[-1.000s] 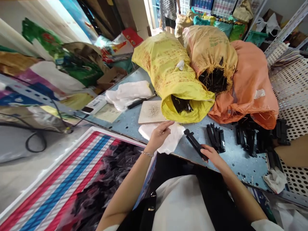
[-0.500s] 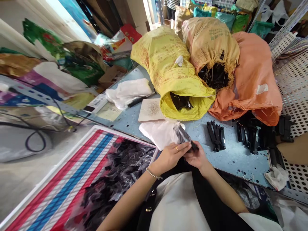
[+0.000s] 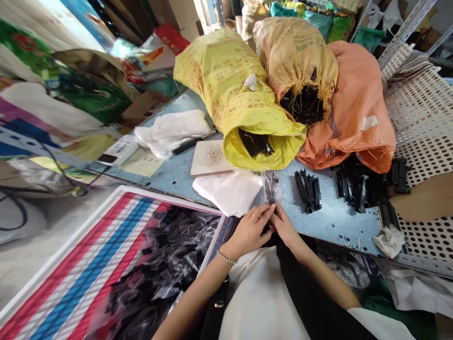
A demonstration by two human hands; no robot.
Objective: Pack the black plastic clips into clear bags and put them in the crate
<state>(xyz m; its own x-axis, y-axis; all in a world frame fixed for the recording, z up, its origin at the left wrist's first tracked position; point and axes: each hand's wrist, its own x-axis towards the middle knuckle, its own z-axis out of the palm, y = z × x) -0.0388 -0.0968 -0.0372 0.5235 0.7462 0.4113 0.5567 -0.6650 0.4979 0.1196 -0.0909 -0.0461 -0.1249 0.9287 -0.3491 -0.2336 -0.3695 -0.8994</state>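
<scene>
Both hands meet at the table's front edge, at the open end of a clear plastic bag [image 3: 272,188] with black parts inside. My left hand [image 3: 250,231], with a ring and a beaded bracelet, pinches the bag's near edge with its fingertips. Beside it, my right hand [image 3: 286,230] has its fingers closed on the same edge. Just left of the bag lies a stack of flat white plastic bags [image 3: 230,191]. Several loose black parts [image 3: 308,191] rest on the blue table [image 3: 339,231] to the right.
A yellow sack [image 3: 244,94], a tan sack [image 3: 297,52] and an orange sack [image 3: 361,94] stand at the back, with black parts at their mouths. Lower left is a striped crate [image 3: 88,250] heaped with bagged black parts [image 3: 159,264]. A board [image 3: 208,158] lies behind the white bags.
The black parts, earlier partly out of the bag in my fingers, now sit inside it. Both hands have moved to the bag's near end. The view has shifted slightly right.
</scene>
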